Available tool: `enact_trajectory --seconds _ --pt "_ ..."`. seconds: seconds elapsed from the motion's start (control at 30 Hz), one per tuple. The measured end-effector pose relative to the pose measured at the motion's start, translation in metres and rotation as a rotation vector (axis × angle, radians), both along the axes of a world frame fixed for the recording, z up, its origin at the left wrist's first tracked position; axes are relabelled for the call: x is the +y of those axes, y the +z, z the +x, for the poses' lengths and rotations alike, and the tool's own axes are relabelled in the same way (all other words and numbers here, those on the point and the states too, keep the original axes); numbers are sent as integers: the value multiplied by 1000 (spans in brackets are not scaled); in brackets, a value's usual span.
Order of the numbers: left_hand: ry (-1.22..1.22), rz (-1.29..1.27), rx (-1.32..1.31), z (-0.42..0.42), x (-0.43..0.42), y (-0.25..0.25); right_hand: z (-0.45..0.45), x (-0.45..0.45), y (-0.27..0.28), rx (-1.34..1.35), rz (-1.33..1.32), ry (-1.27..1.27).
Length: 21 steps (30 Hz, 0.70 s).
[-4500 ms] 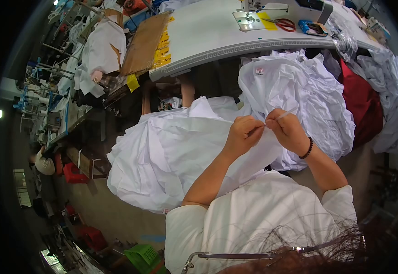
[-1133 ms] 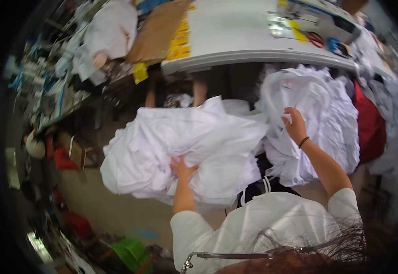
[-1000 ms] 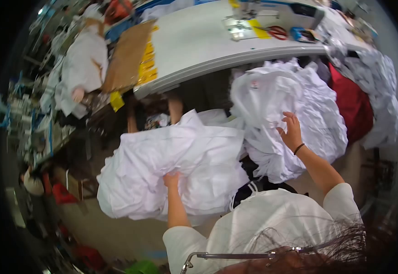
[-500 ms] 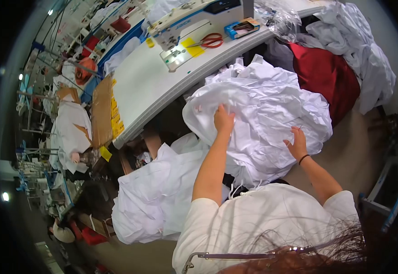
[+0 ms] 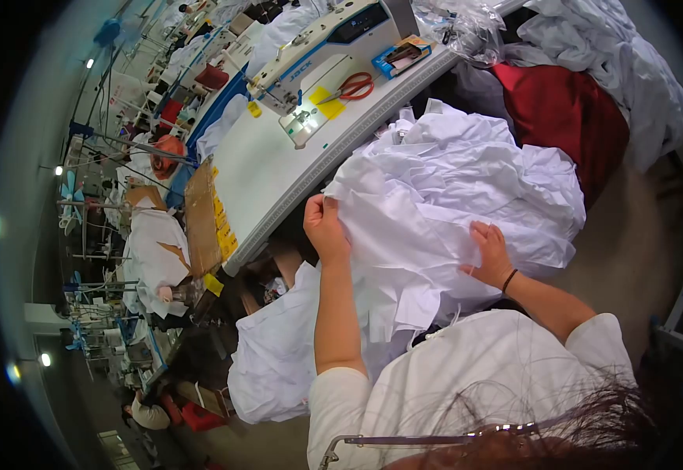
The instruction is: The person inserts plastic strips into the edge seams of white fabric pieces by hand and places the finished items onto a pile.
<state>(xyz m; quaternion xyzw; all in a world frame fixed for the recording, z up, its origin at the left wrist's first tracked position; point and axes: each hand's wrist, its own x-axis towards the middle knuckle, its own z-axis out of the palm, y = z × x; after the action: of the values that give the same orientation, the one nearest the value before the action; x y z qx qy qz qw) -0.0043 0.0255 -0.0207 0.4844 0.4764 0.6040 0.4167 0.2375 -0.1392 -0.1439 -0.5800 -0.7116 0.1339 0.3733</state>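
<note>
A big heap of white fabric (image 5: 466, 172) lies in front of me, below the edge of the sewing table. My left hand (image 5: 327, 229) pinches the edge of a white cloth piece (image 5: 388, 227) at the heap's left side and holds it up a little. The cloth spreads from there toward my lap. My right hand (image 5: 491, 254) rests on the heap with its fingers apart, touching the fabric. Another pile of white cloth (image 5: 279, 352) hangs lower at my left.
The white sewing table (image 5: 255, 180) carries a sewing machine (image 5: 329, 47), red-handled scissors (image 5: 353, 88) and a blue box (image 5: 401, 56). Dark red cloth (image 5: 564, 117) and more white cloth (image 5: 607, 63) lie at the right. A person (image 5: 149, 411) is far off at lower left.
My left hand has moved left and down from the top of the heap, now gripping a cloth edge and drawing it out. My right hand has shifted slightly left onto the fabric.
</note>
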Motion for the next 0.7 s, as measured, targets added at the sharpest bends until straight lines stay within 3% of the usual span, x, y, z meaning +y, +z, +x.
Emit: enact_trajectory --seconds 0.17,0.23,0.27,0.3,0.4,0.43,0.53,0.57,0.6,0.67,0.7 --pt "-174 146 0 14 0 33 34 0 -45 -191 31 -346" --pt "-163 144 77 20 3 44 49 0 -32 -3 154 -560" --pt "-159 165 125 23 9 44 59 -3 -25 6 72 -644" --pt "-184 165 26 29 18 43 71 -6 -19 14 -9 -727" --pt "-207 210 -71 56 22 64 121 -4 11 -17 125 -870" --pt "-222 234 -58 61 16 88 141 1 35 -36 359 -845" --pt "-296 366 -231 49 5 133 176 -18 143 -205 647 -816" --pt "-288 420 -238 36 5 136 203 -36 156 218 608 -630" --pt "-237 392 -180 20 -5 140 176 -47 190 85 684 -616" --pt "-149 281 46 -23 -20 118 140 -76 229 -305 563 -517" --pt "-118 204 194 -49 -29 99 116 -88 232 -247 399 -394"
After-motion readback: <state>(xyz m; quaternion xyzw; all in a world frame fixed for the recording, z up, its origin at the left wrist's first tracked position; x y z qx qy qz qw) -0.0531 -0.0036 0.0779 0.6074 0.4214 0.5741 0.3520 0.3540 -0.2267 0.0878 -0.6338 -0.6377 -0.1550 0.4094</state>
